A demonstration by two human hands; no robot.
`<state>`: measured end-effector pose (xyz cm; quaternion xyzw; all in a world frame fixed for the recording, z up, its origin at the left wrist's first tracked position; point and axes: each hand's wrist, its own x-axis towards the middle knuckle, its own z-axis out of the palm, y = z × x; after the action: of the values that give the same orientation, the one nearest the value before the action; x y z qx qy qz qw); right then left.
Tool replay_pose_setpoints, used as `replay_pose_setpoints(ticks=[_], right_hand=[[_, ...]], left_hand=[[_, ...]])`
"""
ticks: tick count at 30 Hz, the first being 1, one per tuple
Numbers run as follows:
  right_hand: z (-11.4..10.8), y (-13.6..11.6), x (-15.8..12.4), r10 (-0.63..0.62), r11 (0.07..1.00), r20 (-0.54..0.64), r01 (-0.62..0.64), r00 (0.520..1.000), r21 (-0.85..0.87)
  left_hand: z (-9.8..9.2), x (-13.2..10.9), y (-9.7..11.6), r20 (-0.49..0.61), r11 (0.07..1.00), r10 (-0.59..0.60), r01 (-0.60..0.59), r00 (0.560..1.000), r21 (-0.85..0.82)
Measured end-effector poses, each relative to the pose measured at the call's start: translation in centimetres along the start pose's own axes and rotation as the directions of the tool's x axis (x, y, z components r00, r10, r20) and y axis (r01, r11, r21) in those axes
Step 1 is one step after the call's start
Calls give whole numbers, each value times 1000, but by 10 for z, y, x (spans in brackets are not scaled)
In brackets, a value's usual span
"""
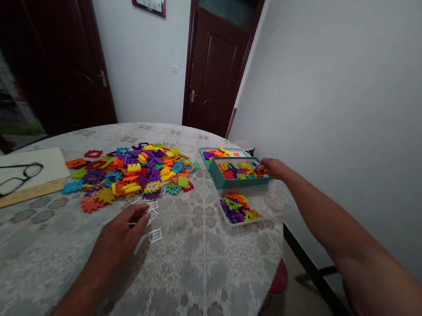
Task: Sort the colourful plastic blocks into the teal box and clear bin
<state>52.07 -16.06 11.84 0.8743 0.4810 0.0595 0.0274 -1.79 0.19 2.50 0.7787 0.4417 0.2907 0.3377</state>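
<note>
A heap of colourful plastic building pieces (132,173) lies on the round table (190,275). My left hand (120,236) rests on the table just in front of the heap, its fingers together on small white window-shaped pieces (154,235). My right hand (275,168) reaches far right to the rim of a teal box (217,177) full of pieces, its fingers closed on a small orange piece (259,170). A second teal box (222,153) sits behind it. A clear tray (268,204) holding more pieces lies in front.
Black glasses (15,179) lie on a pale board (21,183) at the table's left. The table edge curves close to the boxes at right, beside a white wall. A red stool (279,278) shows below the edge. Dark wooden doors stand behind.
</note>
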Motion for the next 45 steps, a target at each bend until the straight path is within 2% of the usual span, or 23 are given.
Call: replay_pose_setpoints(ticks=[8,13,17,19,21,23,26,29,32,35,39,45], right_hand=[[4,18,-6,-19,991,132,36,991,-127],[-4,7,-17,-23,985,178,53,984,-164],[-15,-13,-34,1,982,148,28,989,-187],[-19,-35,-48,-34,984,89,49,995,-168],[-20,-68,-69,-156,985,-8,155,988,-75],[-18,-111,-96,-359,926,-66,364,931,97],[-10,-186,-145,-594,741,-81,584,800,331],[0,-257,-178,-710,627,-53,665,702,405],[13,-308,-181,-723,633,-18,673,690,382],[25,-337,-166,-682,690,4,641,731,336],[38,-355,-146,-630,738,34,585,775,336],[47,-359,-126,-624,670,43,506,780,543]], left_hand=[[2,-1,-3,-14,998,31,-30,999,62],[2,2,-8,5,996,54,-54,999,70],[0,0,-5,-7,996,42,-41,999,82],[-2,-3,-3,-29,995,38,-35,999,96],[-3,-5,-4,-46,989,44,-37,998,140],[-3,-4,-8,-54,977,72,-60,996,204],[1,-4,-19,-63,939,111,-84,992,335],[5,-5,-26,-48,911,118,-88,992,403],[6,-7,-24,10,899,104,-99,994,426],[6,-9,-21,80,882,112,-136,990,451],[6,-10,-22,130,868,102,-152,986,472],[5,-9,-21,136,895,40,-96,990,436]])
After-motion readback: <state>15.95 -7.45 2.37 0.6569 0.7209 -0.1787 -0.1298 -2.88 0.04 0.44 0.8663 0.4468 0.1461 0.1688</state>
